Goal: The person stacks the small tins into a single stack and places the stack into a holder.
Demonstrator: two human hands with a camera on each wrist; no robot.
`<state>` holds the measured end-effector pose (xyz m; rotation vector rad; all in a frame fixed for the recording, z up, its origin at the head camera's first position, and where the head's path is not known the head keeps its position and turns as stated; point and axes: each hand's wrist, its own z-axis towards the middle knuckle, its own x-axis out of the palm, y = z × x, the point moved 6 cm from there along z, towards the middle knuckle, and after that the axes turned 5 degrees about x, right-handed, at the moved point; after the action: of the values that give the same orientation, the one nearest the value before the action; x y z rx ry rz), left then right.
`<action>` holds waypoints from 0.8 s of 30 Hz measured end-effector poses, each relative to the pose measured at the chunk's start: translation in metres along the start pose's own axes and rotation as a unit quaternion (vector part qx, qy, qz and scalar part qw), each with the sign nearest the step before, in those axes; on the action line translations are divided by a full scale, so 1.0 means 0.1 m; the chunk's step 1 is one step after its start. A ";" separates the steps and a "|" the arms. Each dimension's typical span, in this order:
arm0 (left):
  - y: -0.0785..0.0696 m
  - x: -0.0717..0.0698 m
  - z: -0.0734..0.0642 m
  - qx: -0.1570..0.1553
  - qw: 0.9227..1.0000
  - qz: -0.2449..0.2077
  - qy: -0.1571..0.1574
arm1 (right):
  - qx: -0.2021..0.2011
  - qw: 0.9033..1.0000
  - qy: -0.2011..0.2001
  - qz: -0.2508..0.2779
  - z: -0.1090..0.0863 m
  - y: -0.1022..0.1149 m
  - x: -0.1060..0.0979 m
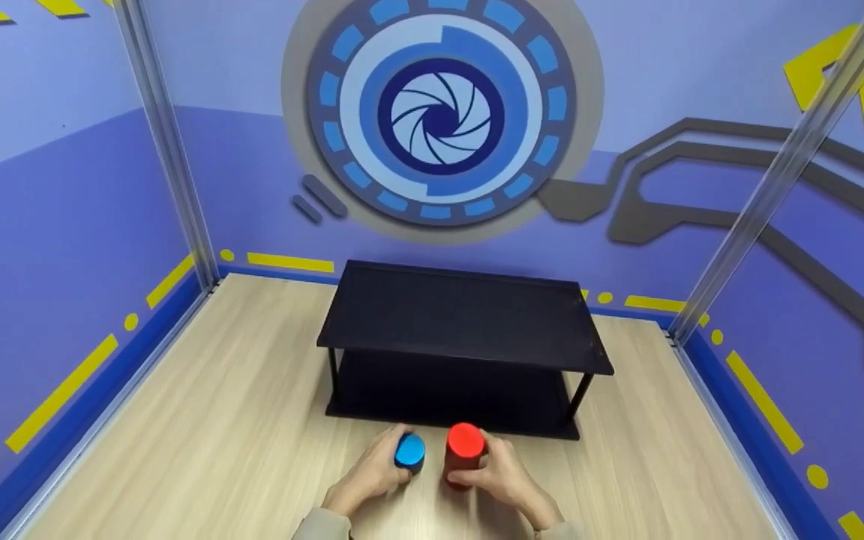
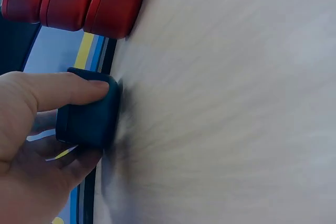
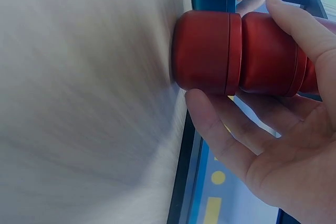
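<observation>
My left hand [image 1: 373, 466] holds a small blue lidded canister [image 1: 410, 451] between thumb and fingers, low at the tabletop. The thumb lies across the side of the blue canister [image 2: 89, 111] in the left wrist view. To its right, my right hand [image 1: 505, 472] grips a stack of red canisters [image 1: 466, 442], curled round its right side. Three red canisters [image 2: 113, 8] show stacked end to end in the left wrist view. The lowest red canister [image 3: 202, 51] stands at the tabletop, with a fingertip beside it. A narrow gap separates the blue canister from the red stack.
Just beyond the hands stands a black two-tier shelf [image 1: 462, 315], with thin posts between its tiers. Wood-grain tabletop [image 1: 214, 442] extends to both sides. Blue printed walls [image 1: 244, 165] and metal corner posts [image 1: 169, 142] enclose the table.
</observation>
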<state>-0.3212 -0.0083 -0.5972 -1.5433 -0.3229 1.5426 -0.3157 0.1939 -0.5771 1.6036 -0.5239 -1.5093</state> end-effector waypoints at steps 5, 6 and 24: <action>-0.05 -0.05 0.03 -0.004 1.000 -0.021 -0.004 | -0.008 1.000 -0.006 -0.005 0.00 0.00 -0.01; -0.07 -0.07 0.03 -0.004 1.000 -0.023 -0.007 | -0.009 1.000 -0.007 -0.005 0.00 0.00 -0.01; -0.75 -0.49 0.26 0.104 0.991 -0.005 -0.080 | -0.031 0.999 -0.015 -0.017 0.00 0.02 -0.01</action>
<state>-0.3234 0.0083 -0.5052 -1.2580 -0.2506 1.6405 -0.3155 0.1930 -0.5749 1.5521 -0.4648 -1.5618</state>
